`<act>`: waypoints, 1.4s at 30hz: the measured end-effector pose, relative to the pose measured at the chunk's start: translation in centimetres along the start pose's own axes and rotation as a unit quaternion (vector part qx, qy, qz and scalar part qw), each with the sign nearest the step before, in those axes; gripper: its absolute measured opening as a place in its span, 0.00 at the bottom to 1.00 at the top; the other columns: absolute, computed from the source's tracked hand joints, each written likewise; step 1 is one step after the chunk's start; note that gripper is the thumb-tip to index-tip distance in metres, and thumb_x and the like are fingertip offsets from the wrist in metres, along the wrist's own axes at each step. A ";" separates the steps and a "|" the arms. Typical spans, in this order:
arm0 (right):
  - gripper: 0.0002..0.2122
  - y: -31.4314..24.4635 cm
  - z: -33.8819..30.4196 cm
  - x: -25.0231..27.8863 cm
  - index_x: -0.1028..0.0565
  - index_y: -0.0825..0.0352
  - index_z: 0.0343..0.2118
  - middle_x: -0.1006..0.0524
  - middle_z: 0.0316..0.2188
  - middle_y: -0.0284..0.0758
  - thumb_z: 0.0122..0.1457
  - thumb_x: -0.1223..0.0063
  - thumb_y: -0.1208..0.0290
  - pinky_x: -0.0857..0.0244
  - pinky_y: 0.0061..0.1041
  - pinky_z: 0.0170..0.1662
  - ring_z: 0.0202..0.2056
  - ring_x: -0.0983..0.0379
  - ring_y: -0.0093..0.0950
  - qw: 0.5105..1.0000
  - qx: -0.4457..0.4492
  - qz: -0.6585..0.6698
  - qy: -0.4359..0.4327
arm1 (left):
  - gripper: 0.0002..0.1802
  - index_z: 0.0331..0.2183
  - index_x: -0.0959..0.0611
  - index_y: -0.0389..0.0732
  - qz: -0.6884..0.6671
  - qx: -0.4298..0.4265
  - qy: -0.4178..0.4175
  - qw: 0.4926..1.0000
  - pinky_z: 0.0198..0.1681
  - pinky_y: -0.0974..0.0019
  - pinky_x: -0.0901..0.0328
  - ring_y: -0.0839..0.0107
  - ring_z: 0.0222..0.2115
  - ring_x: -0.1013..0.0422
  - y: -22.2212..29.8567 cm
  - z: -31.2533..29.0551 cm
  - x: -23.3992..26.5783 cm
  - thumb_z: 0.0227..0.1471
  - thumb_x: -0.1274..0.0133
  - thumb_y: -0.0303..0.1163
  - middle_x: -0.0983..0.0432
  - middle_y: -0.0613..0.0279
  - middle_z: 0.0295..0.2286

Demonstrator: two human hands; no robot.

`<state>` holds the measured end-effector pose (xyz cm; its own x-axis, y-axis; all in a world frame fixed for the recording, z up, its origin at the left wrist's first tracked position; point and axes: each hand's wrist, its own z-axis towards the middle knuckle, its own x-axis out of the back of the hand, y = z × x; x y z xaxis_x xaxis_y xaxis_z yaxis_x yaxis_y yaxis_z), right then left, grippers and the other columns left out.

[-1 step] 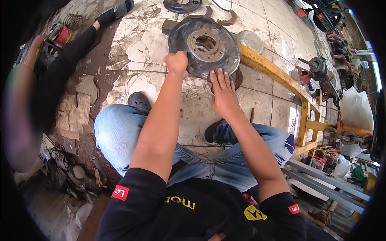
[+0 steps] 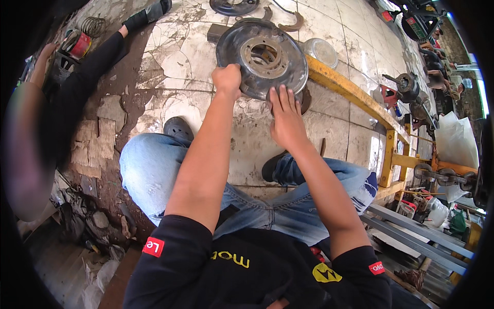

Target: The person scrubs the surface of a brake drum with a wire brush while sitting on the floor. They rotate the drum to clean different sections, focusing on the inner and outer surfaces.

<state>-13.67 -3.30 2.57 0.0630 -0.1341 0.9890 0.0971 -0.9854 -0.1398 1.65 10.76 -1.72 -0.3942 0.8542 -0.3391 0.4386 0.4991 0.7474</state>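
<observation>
A round black brake backing plate point(image 2: 231, 50) lies in front of me, with a grey metal ring and bolt holes around its open centre. My left hand point(image 2: 227, 81) is closed on the near left edge of the plate, its fingertips out of sight. My right hand point(image 2: 287, 118) rests with fingers stretched flat against the near edge. Part of a rusty brown round piece point(image 2: 307, 100) shows beside the plate on the right; the rest is hidden. At the far side lie a second black backing plate point(image 2: 233, 7) and a curved brake shoe point(image 2: 292, 22).
A yellow metal frame point(image 2: 350, 91) runs from the plate toward the right. Behind it sits a round, pale, see-through container point(image 2: 321, 53). A dark block point(image 2: 216, 33) lies at the plate's far left. Another person's leg point(image 2: 90, 67) stretches across the left. Cracked tiles point(image 2: 175, 77) cover the floor.
</observation>
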 end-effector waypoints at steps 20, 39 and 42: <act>0.32 -2.1 1.5 -0.5 0.48 0.66 0.67 0.49 0.67 0.52 0.58 0.54 0.76 0.54 0.50 0.66 0.67 0.53 0.51 0.998 -0.044 -0.024 0.032 | 0.18 0.41 0.28 0.17 0.018 -0.023 -0.002 1.000 0.37 0.51 0.27 0.53 0.34 0.24 0.4 -0.6 -0.4 0.49 0.47 0.20 0.26 0.38 0.36; 0.37 -2.1 1.6 0.0 0.48 0.68 0.66 0.48 0.66 0.54 0.51 0.49 0.79 0.52 0.50 0.66 0.66 0.52 0.54 0.999 -0.043 -0.017 0.009 | 0.17 0.39 0.25 0.21 0.034 -0.006 0.040 0.999 0.33 0.51 0.28 0.54 0.32 0.24 0.3 -1.4 -0.4 0.49 0.45 0.23 0.25 0.40 0.35; 0.32 -2.6 1.1 -0.5 0.46 0.69 0.65 0.47 0.66 0.53 0.55 0.54 0.78 0.52 0.50 0.65 0.66 0.51 0.52 0.999 -0.021 -0.013 0.031 | 0.17 0.39 0.26 0.21 0.019 -0.038 0.041 0.998 0.32 0.51 0.28 0.54 0.32 0.24 0.6 -0.9 0.0 0.49 0.45 0.23 0.25 0.40 0.35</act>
<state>-12.83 -0.55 2.34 0.0002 -0.1131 0.9936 0.0552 -0.9921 -0.1129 1.19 10.94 -0.82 -0.4440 0.8563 -0.2637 0.3934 0.4508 0.8012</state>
